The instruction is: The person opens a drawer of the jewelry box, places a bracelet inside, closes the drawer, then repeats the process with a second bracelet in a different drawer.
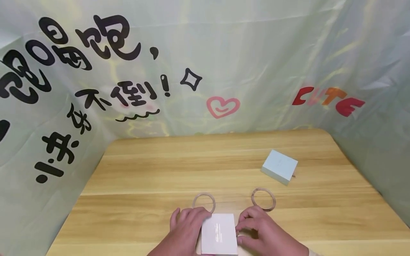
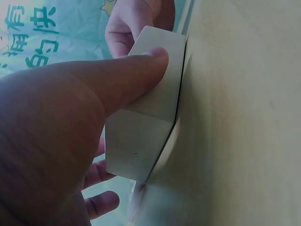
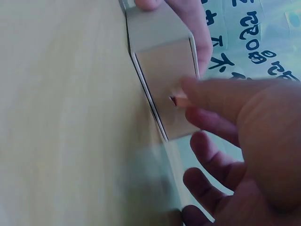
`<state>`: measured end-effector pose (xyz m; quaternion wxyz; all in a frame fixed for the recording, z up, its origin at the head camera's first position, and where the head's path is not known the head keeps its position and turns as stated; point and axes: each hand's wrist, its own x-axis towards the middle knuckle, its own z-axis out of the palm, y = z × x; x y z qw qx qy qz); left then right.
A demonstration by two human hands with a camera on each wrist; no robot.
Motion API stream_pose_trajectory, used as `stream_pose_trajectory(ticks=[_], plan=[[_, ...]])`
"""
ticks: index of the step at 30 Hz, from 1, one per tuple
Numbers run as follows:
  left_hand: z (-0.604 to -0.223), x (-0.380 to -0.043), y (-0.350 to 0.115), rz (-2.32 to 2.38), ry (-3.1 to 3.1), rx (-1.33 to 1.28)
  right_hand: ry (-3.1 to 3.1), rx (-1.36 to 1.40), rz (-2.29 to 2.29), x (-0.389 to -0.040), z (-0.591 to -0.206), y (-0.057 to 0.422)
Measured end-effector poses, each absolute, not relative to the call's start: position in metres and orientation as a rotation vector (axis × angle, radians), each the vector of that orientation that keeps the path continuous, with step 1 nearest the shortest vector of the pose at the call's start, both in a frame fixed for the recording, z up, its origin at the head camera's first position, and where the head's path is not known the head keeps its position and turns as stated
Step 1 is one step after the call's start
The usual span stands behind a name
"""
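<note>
A small white box (image 1: pixel 219 233) lies on the table at the near edge of the head view, faint lettering on its lid. My left hand (image 1: pixel 185 227) grips it from the left; in the left wrist view the thumb (image 2: pixel 136 77) presses along one side wall. At the opposite side, my right hand (image 1: pixel 264 229) pinches a short ribbon pull tab (image 3: pixel 180 101) between thumb and forefinger. The tab comes out of the box's inset end panel (image 3: pixel 162 75), which looks like a drawer front. Beyond the left hand lies a pale bangle (image 1: pixel 204 193), partly hidden by it.
A darker, mottled bangle (image 1: pixel 274 202) lies just beyond the right hand. Farther back on the right rests a light blue box (image 1: pixel 280 165) with a small tab at its side. A printed cloth (image 1: pixel 256 64) hangs behind the wooden table (image 1: pixel 160 167).
</note>
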<state>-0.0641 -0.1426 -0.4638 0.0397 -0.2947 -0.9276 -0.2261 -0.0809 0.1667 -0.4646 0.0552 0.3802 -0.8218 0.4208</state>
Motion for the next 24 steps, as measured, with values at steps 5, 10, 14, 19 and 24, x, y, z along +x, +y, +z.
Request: stream_pose_trajectory(ticks=[5, 10, 14, 19, 24], plan=[[-0.4615, -0.0665, -0.1405, -0.710, -2.840, -0.897, -2.426, 1.155, 1.279, -0.0842, -0.4684, 0.1657], [-0.4610, -0.0666, -0.1402, -0.744, -2.841, -0.880, -2.435, 1.133, 1.244, -0.0859, -0.4711, 0.1622], [-0.4619, -0.0669, -0.1401, -0.783, -2.841, -0.884, -2.472, 1.078, 1.218, -0.0856, -0.4714, 0.1596], [-0.4614, -0.0681, -0.1394, -0.815, -2.862, -0.882, -2.486, 1.047, 1.172, -0.0853, -0.4702, 0.1587], [-0.4608, -0.0676, -0.1396, -0.813, -2.857, -0.889, -2.506, 1.030, 1.154, -0.0831, -0.4699, 0.1587]])
